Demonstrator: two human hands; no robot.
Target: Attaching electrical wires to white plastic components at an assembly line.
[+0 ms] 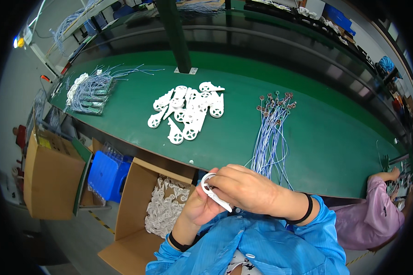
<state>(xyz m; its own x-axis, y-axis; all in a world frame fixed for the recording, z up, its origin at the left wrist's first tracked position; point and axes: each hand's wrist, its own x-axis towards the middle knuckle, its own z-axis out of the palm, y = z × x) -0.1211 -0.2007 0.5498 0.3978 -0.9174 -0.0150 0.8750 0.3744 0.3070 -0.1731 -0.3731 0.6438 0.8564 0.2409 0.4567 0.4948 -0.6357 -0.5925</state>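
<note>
A white plastic part (209, 189) with a round, ring-like end and a tapering arm is held in front of my chest, close to the table's near edge. My left hand (198, 208) grips it from below and the left. From above and the right, the bent fingers of my right hand (245, 189) press at the round end. Whether a smaller piece sits under those fingertips is hidden. Beyond my hands a pile of similar white plastic parts (198, 107) lies on the green table. Right of it is a bundle of blue-white wires (270, 142) tipped with small round copper-coloured pieces (280, 106).
Bagged wires and circuit boards (91, 94) lie at the table's left end. A green post (176, 41) rises from the table (328, 133). Below left, an open cardboard box (129, 213) holds many white parts, beside a blue bin (104, 176). A person in pink (365, 213) works at right.
</note>
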